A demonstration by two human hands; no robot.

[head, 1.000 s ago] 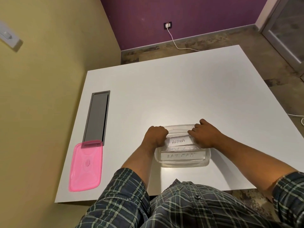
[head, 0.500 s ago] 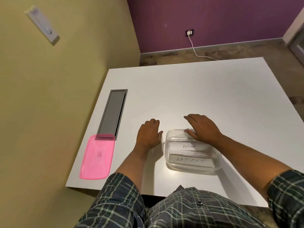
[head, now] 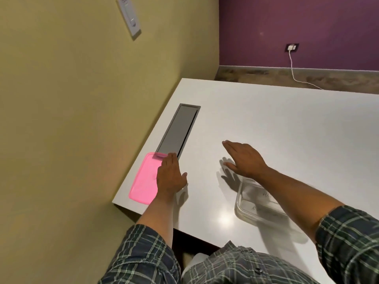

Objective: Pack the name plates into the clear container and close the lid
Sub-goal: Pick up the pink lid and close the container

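A clear container (head: pixel 244 206) sits near the table's front edge, partly under my right forearm. White name plates (head: pixel 260 201) with handwritten letters lie inside it. A pink lid (head: pixel 143 181) lies flat at the table's front left corner. My left hand (head: pixel 170 175) rests flat over the lid's right edge, fingers spread and gripping nothing. My right hand (head: pixel 244 158) hovers open above the table, just beyond the container's far left corner.
The white table (head: pixel 287 124) has a long grey cable hatch (head: pixel 178 130) set into it just beyond the lid. A yellow wall runs close along the table's left side. A white cable (head: pixel 295 76) trails from a wall socket behind.
My left hand has moved left from beside the container onto the pink lid. My right hand has lifted off the container's rim. The view has swung left.
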